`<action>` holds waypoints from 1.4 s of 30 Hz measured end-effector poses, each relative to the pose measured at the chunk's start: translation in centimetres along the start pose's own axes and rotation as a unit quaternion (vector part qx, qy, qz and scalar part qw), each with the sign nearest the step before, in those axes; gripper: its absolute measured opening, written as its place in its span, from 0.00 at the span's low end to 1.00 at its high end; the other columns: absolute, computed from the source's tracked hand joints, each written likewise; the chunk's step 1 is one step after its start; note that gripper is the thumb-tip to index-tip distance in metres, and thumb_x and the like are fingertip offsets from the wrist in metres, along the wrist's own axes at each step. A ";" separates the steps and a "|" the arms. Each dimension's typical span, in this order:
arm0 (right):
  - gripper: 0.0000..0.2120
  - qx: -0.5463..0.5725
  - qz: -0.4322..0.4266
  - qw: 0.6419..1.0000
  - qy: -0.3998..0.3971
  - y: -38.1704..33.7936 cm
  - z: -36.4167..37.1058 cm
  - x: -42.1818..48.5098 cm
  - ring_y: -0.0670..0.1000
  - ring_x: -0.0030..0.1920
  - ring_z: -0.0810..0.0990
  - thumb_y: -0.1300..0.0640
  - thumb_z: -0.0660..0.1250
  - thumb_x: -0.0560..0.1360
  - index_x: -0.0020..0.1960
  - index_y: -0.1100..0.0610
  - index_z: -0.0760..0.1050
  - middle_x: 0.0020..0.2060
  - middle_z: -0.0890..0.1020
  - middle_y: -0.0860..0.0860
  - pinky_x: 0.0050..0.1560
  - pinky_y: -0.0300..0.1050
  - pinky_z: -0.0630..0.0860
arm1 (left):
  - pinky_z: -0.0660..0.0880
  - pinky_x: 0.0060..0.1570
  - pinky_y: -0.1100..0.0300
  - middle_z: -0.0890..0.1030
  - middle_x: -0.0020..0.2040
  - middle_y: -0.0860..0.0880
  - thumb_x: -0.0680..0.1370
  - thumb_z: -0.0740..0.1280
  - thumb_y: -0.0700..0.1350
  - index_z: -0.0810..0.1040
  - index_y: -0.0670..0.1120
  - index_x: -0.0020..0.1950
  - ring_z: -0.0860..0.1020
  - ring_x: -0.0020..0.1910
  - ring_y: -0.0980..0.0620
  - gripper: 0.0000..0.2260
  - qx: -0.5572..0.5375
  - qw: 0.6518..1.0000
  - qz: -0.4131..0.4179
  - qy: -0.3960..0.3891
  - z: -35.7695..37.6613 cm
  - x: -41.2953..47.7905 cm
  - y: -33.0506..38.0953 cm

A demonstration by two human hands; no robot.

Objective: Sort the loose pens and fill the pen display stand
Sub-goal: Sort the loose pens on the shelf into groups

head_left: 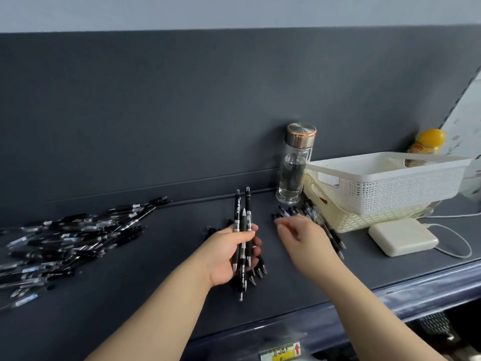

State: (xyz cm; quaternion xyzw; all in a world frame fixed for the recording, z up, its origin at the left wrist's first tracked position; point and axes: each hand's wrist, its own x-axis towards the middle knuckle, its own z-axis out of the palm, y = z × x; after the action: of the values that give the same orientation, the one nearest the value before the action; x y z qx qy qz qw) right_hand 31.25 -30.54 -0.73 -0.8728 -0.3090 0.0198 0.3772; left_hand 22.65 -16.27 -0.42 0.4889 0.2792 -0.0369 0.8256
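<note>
Head view: the left hand (229, 254) has its grip closed round a bundle of black pens (243, 230), held upright over the dark desk (169, 256). The right hand (304, 238), blurred, hovers over a small pen heap (294, 212) beside the white basket (390, 188); whether its grip pinches anything I cannot tell. A large pile of pens (73, 241) lies far left.

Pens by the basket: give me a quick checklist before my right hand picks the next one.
1. Left hand grips its bundle: ok.
2. Right hand empty: cannot tell, blurred.
3. Pens by the basket lie under the right hand's fingertips: ok.
4. Bottle stands apart from the right hand: ok.
5. Display stand in sight: not ok, none visible.
</note>
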 end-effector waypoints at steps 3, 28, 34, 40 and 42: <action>0.11 0.179 0.051 0.975 -0.121 -2.4 1.4 0.3 0.48 0.31 0.76 0.55 0.61 0.78 0.43 0.57 0.80 0.29 0.79 0.50 0.40 0.42 0.73 | 0.74 0.30 0.59 0.78 0.35 0.46 0.79 0.61 0.37 0.77 0.44 0.49 0.77 0.31 0.52 0.06 0.024 0.999 0.003 -0.022 0.1 -0.7 -0.4; 0.06 -0.133 -0.025 0.976 -0.168 -1.2 7.4 2.8 0.53 0.44 0.71 0.66 0.57 0.75 0.41 0.58 0.66 0.32 0.63 0.47 0.39 0.41 0.63 | 0.78 0.48 0.48 0.78 0.54 0.43 0.78 0.64 0.40 0.73 0.47 0.47 0.79 0.54 0.45 0.02 0.063 0.962 0.052 0.262 -5.0 0.5 0.2; 0.11 -0.076 -0.030 0.989 -0.126 -1.1 6.6 2.0 0.49 0.37 0.71 0.58 0.60 0.77 0.57 0.57 0.75 0.44 0.70 0.49 0.42 0.39 0.67 | 0.79 0.44 0.51 0.72 0.41 0.47 0.78 0.64 0.39 0.75 0.44 0.47 0.72 0.38 0.53 0.02 0.017 0.965 0.053 0.257 -6.4 -0.6 0.2; 0.07 0.107 -0.043 0.982 -0.151 -5.6 6.6 0.5 0.41 0.35 0.73 0.54 0.68 0.73 0.52 0.48 0.77 0.37 0.79 0.45 0.37 0.28 0.68 | 0.79 0.36 0.55 0.77 0.39 0.45 0.77 0.66 0.39 0.76 0.43 0.48 0.77 0.37 0.48 0.01 -0.113 0.982 0.049 0.140 -6.5 -2.0 0.5; 0.06 0.131 -0.031 0.976 -0.174 -6.6 7.2 0.0 0.40 0.31 0.73 0.52 0.70 0.71 0.46 0.44 0.75 0.34 0.80 0.45 0.35 0.29 0.69 | 0.79 0.35 0.56 0.79 0.40 0.44 0.77 0.66 0.40 0.76 0.45 0.47 0.79 0.38 0.47 0.01 -0.122 0.987 0.041 0.100 -6.2 -2.3 0.5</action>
State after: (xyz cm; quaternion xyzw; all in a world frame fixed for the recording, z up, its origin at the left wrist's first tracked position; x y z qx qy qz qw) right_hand 25.88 -22.39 -1.48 -0.7892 -0.3912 0.2001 0.4291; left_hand 18.23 -11.37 -1.16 0.3966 0.3428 0.0802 0.8478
